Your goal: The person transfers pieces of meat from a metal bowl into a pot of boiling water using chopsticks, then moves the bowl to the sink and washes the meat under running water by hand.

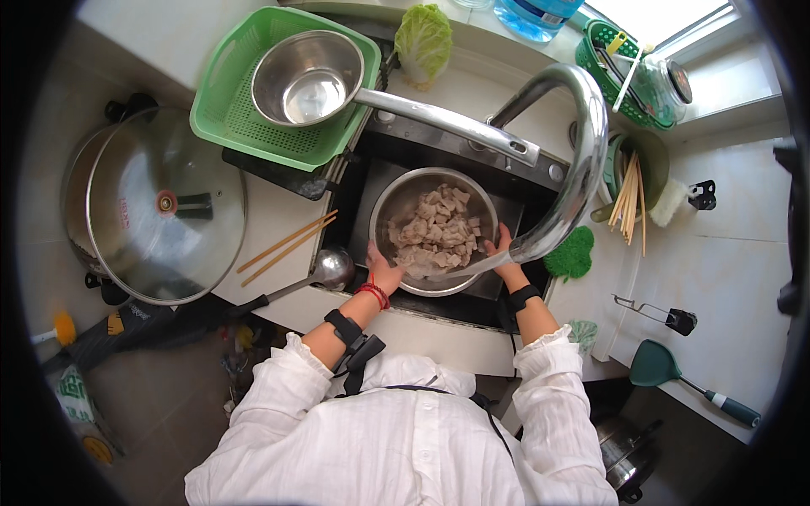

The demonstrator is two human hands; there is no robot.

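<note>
A round stainless steel bowl (387, 190) with many chunks of pale meat (440, 221) sits over the dark sink (380, 166). My left hand (384, 269) grips the near left part of its rim, and my right hand (503, 253) holds the right side. From the curved chrome faucet (588, 158) a stream of water runs into the near part of the bowl. How deep the water stands around the meat is hard to tell. Left of the sink lie a metal ladle (333, 269) and a pair of wooden chopsticks (288, 241).
Beyond the sink's far left corner, a green plastic basket (218, 95) holds a steel saucepan (307, 79). A lidded pot with a glass lid (145, 240) stands at left. Cabbage (424, 44) lies behind; a green scrubber (569, 253) is right of the sink.
</note>
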